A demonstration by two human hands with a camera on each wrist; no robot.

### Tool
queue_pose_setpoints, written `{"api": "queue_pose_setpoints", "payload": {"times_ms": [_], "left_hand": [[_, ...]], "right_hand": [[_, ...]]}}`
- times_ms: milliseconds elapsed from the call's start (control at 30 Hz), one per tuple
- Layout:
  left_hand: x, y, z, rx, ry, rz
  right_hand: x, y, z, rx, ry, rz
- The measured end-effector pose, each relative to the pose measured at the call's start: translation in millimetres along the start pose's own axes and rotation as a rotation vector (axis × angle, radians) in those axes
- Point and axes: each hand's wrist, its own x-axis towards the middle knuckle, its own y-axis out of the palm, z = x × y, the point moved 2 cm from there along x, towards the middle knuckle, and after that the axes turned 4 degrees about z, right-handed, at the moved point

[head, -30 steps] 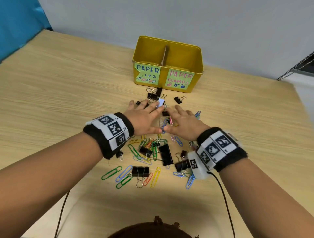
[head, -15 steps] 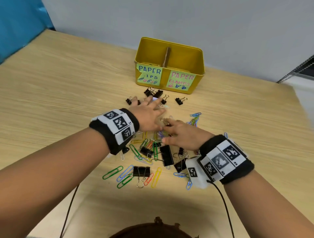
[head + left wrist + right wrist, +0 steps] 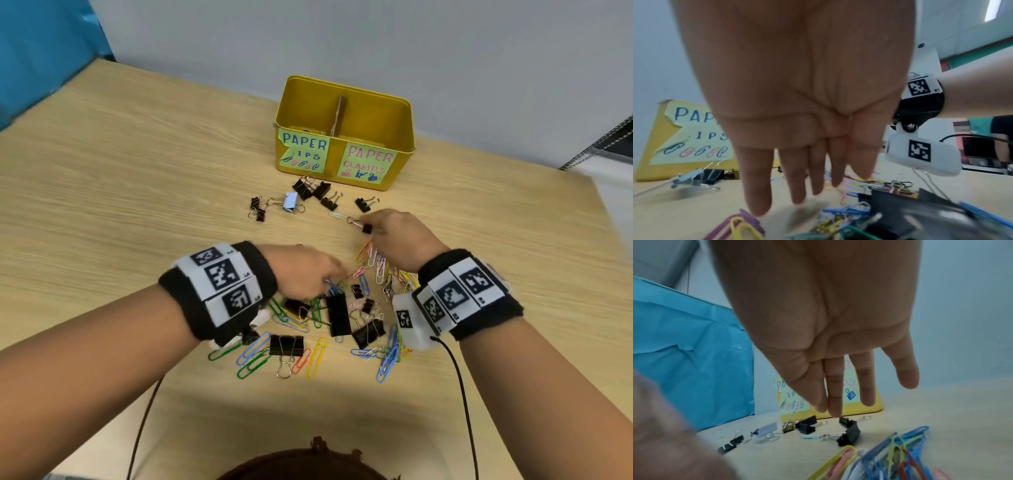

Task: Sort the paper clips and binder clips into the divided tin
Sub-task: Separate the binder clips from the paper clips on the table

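Observation:
The yellow divided tin (image 3: 405,147) stands at the far middle of the table, with a cardboard divider (image 3: 339,114) and labels "PAPER ..IPS" on the left and "PAPER CLAMPS" on the right. Several black binder clips (image 3: 311,188) and a pale blue one (image 3: 291,202) lie in front of it. Coloured paper clips (image 3: 376,270) and larger binder clips (image 3: 338,313) are scattered between my wrists. My left hand (image 3: 329,277) hovers over the pile, fingers straight (image 3: 758,203), holding nothing. My right hand (image 3: 371,228) has straight fingers (image 3: 833,412) just above a small black binder clip (image 3: 367,228) (image 3: 849,436).
The wooden table (image 3: 137,205) ends at a grey wall behind the tin. A blue sheet (image 3: 41,51) hangs at the far left and a metal rack (image 3: 609,140) sits at the far right. Cables run from both wrists toward the near edge.
Both hands were flat together on the middle of the pile. They have drawn apart: the left toward the near left, the right out to the small binder clip. Paper clips are spread rightward.

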Motion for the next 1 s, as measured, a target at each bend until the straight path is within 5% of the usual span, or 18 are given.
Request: {"api": "queue_pose_setpoints", "payload": {"times_ms": [100,200,300,467,600,700,900,1000], "left_hand": [[16.3,-19.7,6.7,-0.015,-0.137,-0.186],[29.7,-29.7,11.3,0.068,-0.192,-0.179],[30.1,-20.3,11.0,0.144,-0.153,-0.157],[4.0,0.9,9.6,0.048,-0.069,-0.177],[-16.9,-1.5,3.3,-0.01,-0.039,-0.256],[-22.1,4.8,-9.0,-0.017,-0.003,-0.197],[-12.7,11.3,-8.8,-0.038,-0.092,-0.235],[-15.6,11.5,-3.7,-0.096,-0.096,-0.269]], "right_hand": [[7.7,2.9,-4.9,-0.114,0.017,0.164],[9.5,-3.6,-11.6,-0.135,0.076,0.095],[-2.8,-7.7,-15.1,-0.099,0.089,0.004],[-30.5,17.4,-6.9,-0.134,0.039,0.137],[-41.0,14.6,5.8,-0.066,-0.003,-0.04],[-44.4,25.2,20.2,-0.077,-0.035,0.168],[-29.9,21.2,19.2,-0.026,-0.021,0.06],[-38.2,20.6,22.7,0.003,-0.089,0.141]]}}
